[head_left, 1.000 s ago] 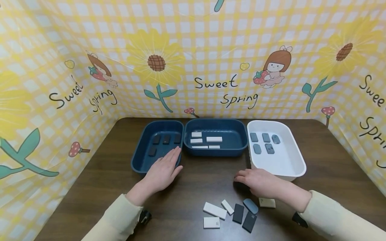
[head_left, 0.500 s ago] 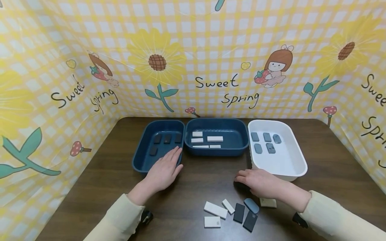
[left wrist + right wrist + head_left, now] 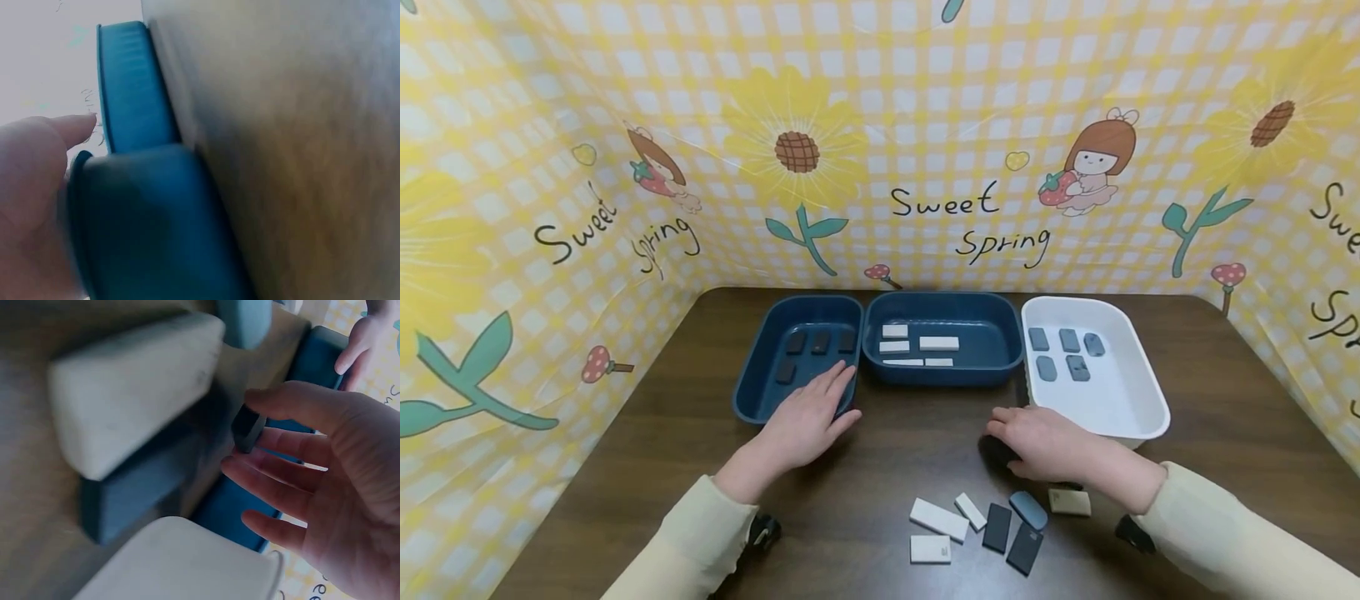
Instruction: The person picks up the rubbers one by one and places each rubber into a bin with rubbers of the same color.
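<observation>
In the head view my left hand (image 3: 805, 421) lies over the near right rim of the left blue bin (image 3: 747, 408), fingers extended. In the right wrist view my right hand (image 3: 350, 469) pinches a small black block (image 3: 248, 428) between thumb and fingers. This hand hovers over the table, just left of the white bin (image 3: 1150, 408). Below it lie a beige block (image 3: 1070, 502), a rounded blue-grey block (image 3: 1028, 510), black blocks (image 3: 997, 527) (image 3: 1024, 548) and white blocks (image 3: 940, 520) (image 3: 930, 549) (image 3: 971, 511). A dark blue-grey block (image 3: 137, 494) sits beside or under the beige one.
The middle blue bin (image 3: 943, 377) holds several white blocks (image 3: 939, 342). Several black blocks (image 3: 796, 342) lie in the left bin and several blue-grey ones (image 3: 1069, 340) in the white bin. A patterned cloth (image 3: 925, 150) hangs behind the brown table (image 3: 910, 442).
The head view has shifted slightly. My right hand has moved a little farther from the loose blocks, uncovering more of the beige block. My left hand stays at the left bin.
</observation>
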